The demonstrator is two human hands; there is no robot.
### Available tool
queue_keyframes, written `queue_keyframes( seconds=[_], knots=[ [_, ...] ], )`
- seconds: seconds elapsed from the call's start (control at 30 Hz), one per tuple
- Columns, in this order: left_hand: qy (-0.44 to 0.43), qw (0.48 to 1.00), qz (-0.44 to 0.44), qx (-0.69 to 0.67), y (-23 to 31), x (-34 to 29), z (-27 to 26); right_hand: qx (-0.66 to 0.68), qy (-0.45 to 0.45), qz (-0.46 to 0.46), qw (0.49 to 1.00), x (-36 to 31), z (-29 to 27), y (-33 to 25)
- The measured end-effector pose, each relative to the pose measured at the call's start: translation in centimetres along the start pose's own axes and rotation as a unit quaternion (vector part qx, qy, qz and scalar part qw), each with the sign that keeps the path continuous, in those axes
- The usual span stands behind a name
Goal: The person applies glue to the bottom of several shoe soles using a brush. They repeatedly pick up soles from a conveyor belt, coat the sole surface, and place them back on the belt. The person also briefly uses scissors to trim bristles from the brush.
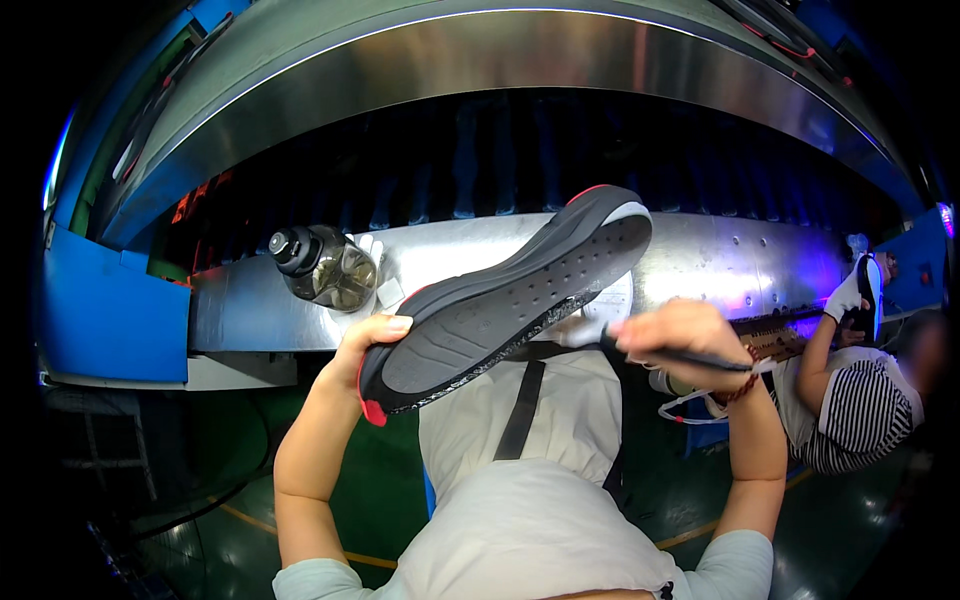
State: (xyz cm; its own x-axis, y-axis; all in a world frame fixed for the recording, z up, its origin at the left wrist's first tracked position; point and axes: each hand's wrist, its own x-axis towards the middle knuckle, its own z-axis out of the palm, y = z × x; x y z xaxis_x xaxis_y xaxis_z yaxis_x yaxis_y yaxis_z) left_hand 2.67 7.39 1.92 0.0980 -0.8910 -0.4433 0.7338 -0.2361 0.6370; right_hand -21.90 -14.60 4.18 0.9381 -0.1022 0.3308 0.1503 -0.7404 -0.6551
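Left hand (370,345): fingers clasped round heel of shoe sole (505,308), held up near surface (700,262). Right hand (685,340): fingers wrapped round brush (718,361). Heel-only grip might let sole twist under brush pressure.

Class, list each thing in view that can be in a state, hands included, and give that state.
Shoe sole: held tilted, dotted grey face showing
Left hand: closed on the shoe sole
Brush: held by the shoe sole's edge; contact unclear
Right hand: closed around the brush, blurred
Bottle: standing
Bottle lid: on
Co-worker's shoe piece: held in a gloved hand
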Motion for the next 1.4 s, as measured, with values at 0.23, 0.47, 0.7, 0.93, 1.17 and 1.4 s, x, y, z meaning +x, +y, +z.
queue_keyframes(
  seconds=[0.23,0.47,0.7,0.93,1.17,1.4],
  knots=[
    [0.003,1.000,0.017,-0.025,-0.1,-0.1,1.0,0.131,-0.041,0.070,0.988,-0.6,0.9,0.5],
    [-0.115,0.990,0.040,0.068,-2.0,4.7,3.9,0.366,0.116,0.261,0.886,4.5,6.2,-0.7],
    [-0.073,0.987,0.053,0.133,-2.7,5.4,3.8,0.380,0.184,0.299,0.856,6.0,7.1,0.4],
    [-0.043,0.990,0.088,0.105,-3.7,5.9,1.8,0.346,0.327,0.309,0.823,5.0,6.5,5.3],
    [-0.039,0.996,0.043,-0.070,-4.4,6.1,0.3,0.310,0.503,0.250,0.767,3.7,8.0,7.2],
    [-0.050,0.991,0.073,-0.100,-2.9,4.8,-1.6,0.554,0.234,0.208,0.772,-0.4,9.5,1.7]
  ],
)
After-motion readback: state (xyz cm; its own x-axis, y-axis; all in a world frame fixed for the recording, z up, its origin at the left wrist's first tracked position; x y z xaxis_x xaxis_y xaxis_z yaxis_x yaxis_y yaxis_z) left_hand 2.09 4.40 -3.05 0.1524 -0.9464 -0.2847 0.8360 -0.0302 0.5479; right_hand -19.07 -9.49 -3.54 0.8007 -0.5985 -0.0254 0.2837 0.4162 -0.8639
